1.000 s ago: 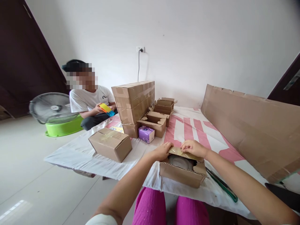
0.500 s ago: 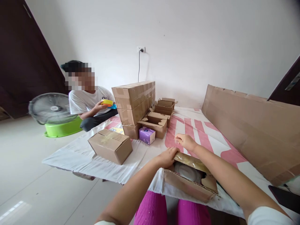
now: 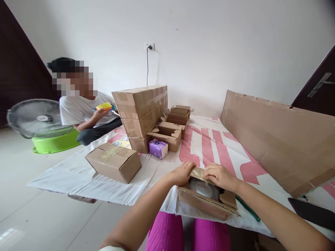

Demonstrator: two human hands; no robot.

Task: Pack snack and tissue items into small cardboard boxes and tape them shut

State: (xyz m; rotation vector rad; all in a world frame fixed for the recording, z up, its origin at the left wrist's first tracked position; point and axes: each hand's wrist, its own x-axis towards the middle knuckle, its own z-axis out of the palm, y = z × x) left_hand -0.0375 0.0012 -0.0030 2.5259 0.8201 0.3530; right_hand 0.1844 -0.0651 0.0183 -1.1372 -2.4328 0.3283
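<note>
An open cardboard box [image 3: 201, 203] sits at the near edge of the cloth-covered surface, just above my knees. Inside it lies a round whitish object [image 3: 205, 188], partly hidden under the taped far flap [image 3: 198, 173]. My left hand [image 3: 184, 173] has its fingers curled over the flap's left end. Further right along the same flap, my right hand [image 3: 220, 176] grips the edge with bent fingers. A thin green object [image 3: 248, 208] lies beside the box, partly behind my right forearm.
A taped closed box [image 3: 113, 162] and a purple tissue pack [image 3: 158, 149] stand to the left. Stacked boxes [image 3: 141, 108] and open boxes [image 3: 170, 134] are behind. Cardboard [image 3: 277, 136] stands right, near a dark flat object [image 3: 312, 211]. A person [image 3: 83, 108] sits left beside a fan [image 3: 38, 118].
My right hand has come down from above the cloth onto the box flap. My left hand stays on the flap. The view has turned slightly right, and the person's held yellow item is tilted differently.
</note>
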